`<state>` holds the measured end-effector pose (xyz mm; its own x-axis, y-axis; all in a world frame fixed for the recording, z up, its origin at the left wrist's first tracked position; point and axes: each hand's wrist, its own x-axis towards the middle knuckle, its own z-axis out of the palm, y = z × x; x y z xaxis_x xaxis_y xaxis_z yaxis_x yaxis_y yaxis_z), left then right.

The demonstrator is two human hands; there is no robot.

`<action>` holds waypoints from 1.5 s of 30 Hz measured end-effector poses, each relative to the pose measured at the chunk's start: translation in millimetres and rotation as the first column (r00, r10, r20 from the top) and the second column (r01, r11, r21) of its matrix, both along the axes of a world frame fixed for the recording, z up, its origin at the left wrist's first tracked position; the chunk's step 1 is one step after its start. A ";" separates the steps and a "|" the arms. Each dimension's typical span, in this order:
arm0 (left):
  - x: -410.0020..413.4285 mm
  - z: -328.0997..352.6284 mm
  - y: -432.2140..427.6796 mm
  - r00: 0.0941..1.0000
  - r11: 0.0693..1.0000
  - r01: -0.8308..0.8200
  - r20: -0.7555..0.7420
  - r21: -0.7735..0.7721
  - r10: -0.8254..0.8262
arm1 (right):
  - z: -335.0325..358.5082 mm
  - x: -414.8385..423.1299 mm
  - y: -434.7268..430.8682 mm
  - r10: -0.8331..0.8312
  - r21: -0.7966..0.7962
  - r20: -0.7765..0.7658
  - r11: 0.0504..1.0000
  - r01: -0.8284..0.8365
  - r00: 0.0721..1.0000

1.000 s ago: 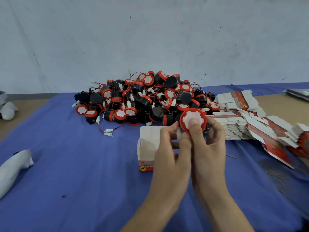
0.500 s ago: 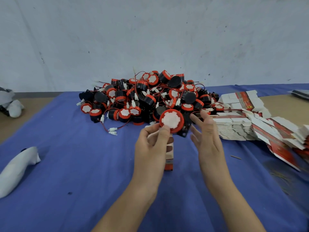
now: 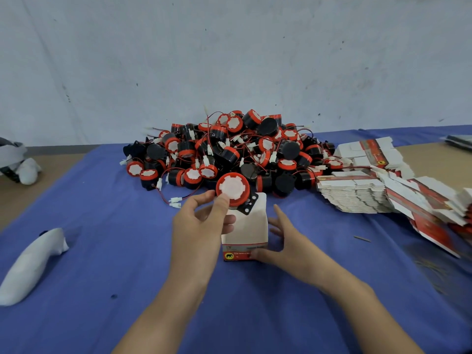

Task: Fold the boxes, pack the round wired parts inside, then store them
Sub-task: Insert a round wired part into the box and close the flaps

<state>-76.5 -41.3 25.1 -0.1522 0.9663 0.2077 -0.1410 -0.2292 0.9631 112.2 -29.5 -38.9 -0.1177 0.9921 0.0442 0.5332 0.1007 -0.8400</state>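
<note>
Left hand (image 3: 201, 223): fingers and thumb curled on a round wired part with a red rim and a white notched face (image 3: 232, 189). Thumb lies on the lower edge of the face. Part is held tilted, face toward the camera, just above the open top of the box. Its black perforated bracket (image 3: 249, 205) hangs in front of the raised flap.

Right hand (image 3: 283, 241): holds a small white cardboard box with a red printed front (image 3: 247, 226). Thumb lies across the lower front corner, fingers spread along the right side. Box stands upright on the blue cloth (image 3: 102, 251), top open, white flap up at the back.

Behind the hands: large heap of red-and-black round parts with thin red wires and white plugs (image 3: 229, 154), against the pale wall (image 3: 229, 60).

Right of the heap: stacks of flat white-and-red box blanks (image 3: 357, 192), partly slumped toward the right edge.

Left: a long white cloth bundle (image 3: 30, 264) on the blue cloth.
</note>
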 end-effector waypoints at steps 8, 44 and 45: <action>4.2 -8.6 -0.3 0.996 1.000 0.003 -0.084 -0.005 -0.004 | 8.1 -12.1 -3.3 -0.246 0.412 0.113 0.893 0.180 0.963; 9.8 -41.6 20.1 0.029 0.969 0.107 -0.975 0.223 0.221 | -7.4 -58.1 7.1 -0.356 0.096 -0.487 0.886 0.454 0.798; 6.9 -42.7 20.5 0.041 0.966 0.130 -0.975 0.222 0.219 | -6.3 -57.5 8.1 -0.376 0.084 -0.476 0.880 0.467 0.795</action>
<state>-69.6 -20.8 -17.5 0.3256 0.8720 0.3654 0.9184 -0.3835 0.0970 54.8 -21.3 -45.2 0.3866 0.9050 0.1776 0.1457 0.1303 -0.9807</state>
